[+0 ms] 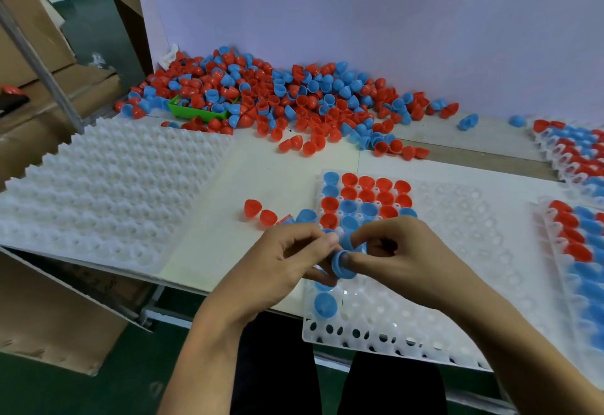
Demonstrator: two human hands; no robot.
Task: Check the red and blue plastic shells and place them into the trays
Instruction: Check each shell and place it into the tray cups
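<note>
A clear plastic tray (457, 284) lies in front of me, its far left rows filled with red and blue shells (366, 199). Above its left edge both hands meet. My left hand (281, 261) and my right hand (402, 251) pinch a blue shell (341, 266) between their fingertips, and the right fingers also curl around a second blue shell (351, 239). A big heap of loose red and blue shells (277, 94) covers the far side of the table. Two red shells (260, 212) lie loose just left of the tray.
A stack of white dimpled trays (108, 192) lies at the left. Filled trays (575, 159) sit at the right edge, with another (581, 251) nearer. A green bin (196, 110) is half buried in the heap. Cardboard boxes (39, 38) stand at the far left.
</note>
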